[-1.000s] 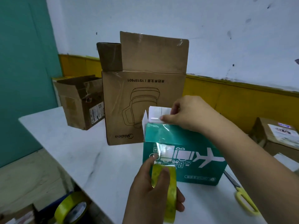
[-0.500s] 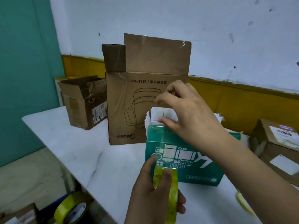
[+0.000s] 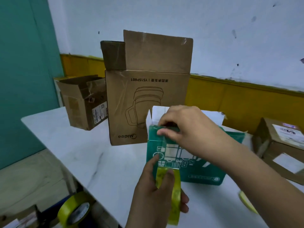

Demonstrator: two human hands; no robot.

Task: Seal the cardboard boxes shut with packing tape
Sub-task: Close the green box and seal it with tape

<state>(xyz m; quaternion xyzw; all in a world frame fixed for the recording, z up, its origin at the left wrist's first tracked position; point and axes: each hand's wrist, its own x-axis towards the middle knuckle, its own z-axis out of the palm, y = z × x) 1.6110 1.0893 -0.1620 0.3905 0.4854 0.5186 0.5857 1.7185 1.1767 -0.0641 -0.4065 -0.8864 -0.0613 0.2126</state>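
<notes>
A green box (image 3: 197, 168) with white truck and plane drawings stands on the white table (image 3: 98, 162), its white top flaps partly up. My left hand (image 3: 153, 195) grips a yellow-green roll of packing tape (image 3: 174, 195) in front of the box. A clear strip of tape (image 3: 162, 145) runs up the box's front face to the top edge. My right hand (image 3: 184, 125) rests on that top front edge, fingers curled over the flap, thumb pressing the tape end.
A tall open brown Midea box (image 3: 146, 109) stands behind the green one, a smaller open brown box (image 3: 83, 102) to its left, a labelled brown box (image 3: 279, 145) at right. Yellow scissors handle (image 3: 248, 203) lies at right. Another tape roll (image 3: 74, 209) sits below the table.
My right hand came down from above the white flaps onto the box's top front edge and now presses the tape there. The left hand with the roll barely moved.
</notes>
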